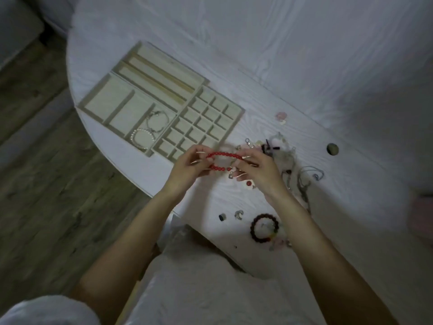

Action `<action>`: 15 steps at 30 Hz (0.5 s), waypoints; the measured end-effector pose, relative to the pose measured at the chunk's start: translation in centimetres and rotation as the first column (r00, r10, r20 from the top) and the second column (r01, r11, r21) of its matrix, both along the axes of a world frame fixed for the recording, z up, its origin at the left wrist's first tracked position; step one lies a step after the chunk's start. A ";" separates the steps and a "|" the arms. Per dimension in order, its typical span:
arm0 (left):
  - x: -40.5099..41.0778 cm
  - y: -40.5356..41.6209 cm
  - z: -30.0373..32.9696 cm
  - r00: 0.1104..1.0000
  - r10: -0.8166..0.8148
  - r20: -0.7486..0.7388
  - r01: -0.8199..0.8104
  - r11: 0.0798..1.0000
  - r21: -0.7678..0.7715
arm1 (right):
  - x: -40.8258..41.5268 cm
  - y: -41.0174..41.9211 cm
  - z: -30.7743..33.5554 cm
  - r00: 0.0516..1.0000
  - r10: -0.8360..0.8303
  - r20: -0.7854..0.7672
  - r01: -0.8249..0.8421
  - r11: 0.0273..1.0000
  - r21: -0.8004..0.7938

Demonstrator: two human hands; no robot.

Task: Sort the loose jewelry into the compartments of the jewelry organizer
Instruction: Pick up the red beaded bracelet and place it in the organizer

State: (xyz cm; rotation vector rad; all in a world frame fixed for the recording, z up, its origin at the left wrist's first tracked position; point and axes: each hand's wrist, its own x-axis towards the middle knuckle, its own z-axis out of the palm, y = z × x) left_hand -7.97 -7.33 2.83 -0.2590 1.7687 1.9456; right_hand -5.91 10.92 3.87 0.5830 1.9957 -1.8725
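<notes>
A white wood-grain counter (281,66) carries a beige organizer (117,99) at left, a loose jewelry pile (278,148) at right, a dark bead bracelet (254,227), and two small rings (230,215) nearby

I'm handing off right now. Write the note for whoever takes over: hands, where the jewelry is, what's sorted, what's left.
Left hand and right hand each pinch an end of the red bead bracelet, held stretched above the table edge, near the organizer's small-grid tray.

Done: two bracelets, a pearl bracelet and a thin silver bracelet, lie in one long compartment of the organizer. The other compartments look empty.

Left: the red one in hand; the tangled pile right of the hands; a dark bead bracelet near the right forearm; small loose pieces beside it.
</notes>
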 end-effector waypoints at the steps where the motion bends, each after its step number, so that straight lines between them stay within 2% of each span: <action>1: -0.5 -1.6 0.1 0.999 0.044 -0.019 -0.045 0.999 -0.024 | -1.3 -1.3 0.1 0.998 0.066 -0.007 -0.066 0.998 0.010; 6: -4.2 -10.2 0.3 0.964 0.212 -0.158 -0.240 0.953 -0.183 | -9.3 -9.7 -0.8 0.947 0.319 -0.044 -0.318 0.948 0.035; 10: -7.5 -15.4 -0.9 0.920 0.242 -0.307 -0.355 0.845 -0.399 | -15.5 -16.2 -2.6 0.890 0.442 -0.109 -0.404 0.878 0.255; 13: -9.5 -17.9 -2.5 0.918 0.171 -0.358 -0.372 0.683 -0.629 | -19.0 -20.3 -3.3 0.844 0.521 -0.131 -0.424 0.795 0.434; 15: -9.8 -18.3 -3.3 0.935 -0.025 -0.354 -0.299 0.483 -0.823 | -20.0 -21.2 -3.3 0.775 0.617 -0.135 -0.447 0.687 0.573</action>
